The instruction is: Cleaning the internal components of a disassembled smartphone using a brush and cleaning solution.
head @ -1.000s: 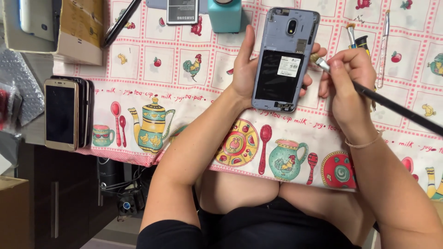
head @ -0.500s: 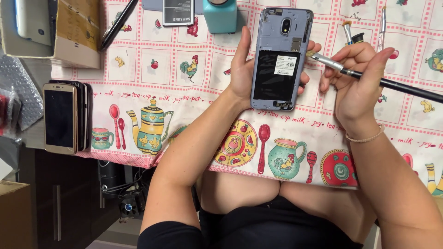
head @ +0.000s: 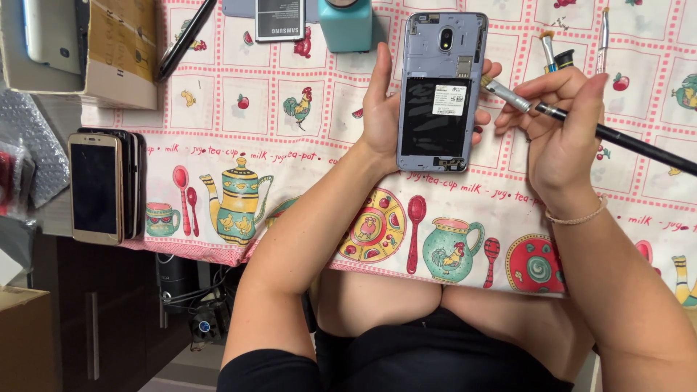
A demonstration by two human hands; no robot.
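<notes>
My left hand [head: 382, 109] holds a smartphone [head: 438, 91] upright above the table, its back cover off, showing the light blue frame and the empty black battery bay. My right hand [head: 555, 127] grips a paintbrush [head: 581, 125] with a black handle and silver ferrule. The brush tip touches the phone's right edge near its upper half. Both hands hover over a tablecloth [head: 290, 167] printed with teapots, roosters and spoons.
A stack of smartphones [head: 102, 187] lies at the table's left edge. A loose phone battery [head: 279, 18], a teal container [head: 347, 22] and a black pen [head: 185, 40] sit at the back. More brushes [head: 552, 47] lie at back right. A cardboard box [head: 120, 51] stands at back left.
The phone has risen slightly toward the table's back in my left hand. My right hand has lifted and turned, bringing the brush tip higher along the phone's right edge.
</notes>
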